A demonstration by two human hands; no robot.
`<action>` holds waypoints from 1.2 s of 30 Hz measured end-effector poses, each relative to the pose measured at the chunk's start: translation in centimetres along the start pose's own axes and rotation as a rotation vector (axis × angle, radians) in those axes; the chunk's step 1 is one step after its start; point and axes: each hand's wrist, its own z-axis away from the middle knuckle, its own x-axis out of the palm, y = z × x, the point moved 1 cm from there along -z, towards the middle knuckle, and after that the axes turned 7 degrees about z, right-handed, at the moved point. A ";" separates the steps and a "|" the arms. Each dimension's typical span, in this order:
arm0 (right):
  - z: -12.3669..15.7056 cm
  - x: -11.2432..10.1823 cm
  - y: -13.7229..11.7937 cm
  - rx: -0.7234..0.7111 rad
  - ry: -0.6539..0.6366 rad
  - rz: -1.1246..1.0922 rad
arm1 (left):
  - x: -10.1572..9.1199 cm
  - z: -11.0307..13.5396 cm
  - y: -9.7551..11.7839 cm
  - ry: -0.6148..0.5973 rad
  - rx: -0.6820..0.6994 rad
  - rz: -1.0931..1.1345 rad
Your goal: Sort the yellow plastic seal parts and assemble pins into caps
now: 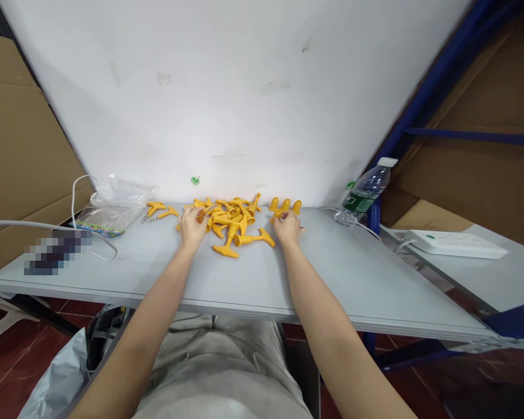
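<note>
My left hand [192, 228] is closed at the left side of a pile of yellow plastic parts. It grips a corkscrew [208, 209] whose metal spiral sticks out to the right. Yellow T-handled pieces and hollow cone sleeves make up the pile [230, 219] between my hands. My right hand [287, 227] has its fingers bent round a yellow cone sleeve [273, 219], mostly hidden by them. Just behind it, several yellow cone sleeves [285, 205] stand in a row by the wall. Left of my left hand lie loose T-handled corkscrews [156, 206] with bare spirals.
A clear plastic bag [117, 203] lies on the left of the grey table [240, 285], near a white cable [39, 223] and a pixelated dark object [56, 253]. At right, a water bottle [367, 192] leans against the blue frame, beside a white power strip [456, 243].
</note>
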 end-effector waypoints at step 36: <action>-3.4 2.8 -0.7 -0.298 -0.345 0.385 | 0.2 0.0 0.1 0.100 -0.088 0.210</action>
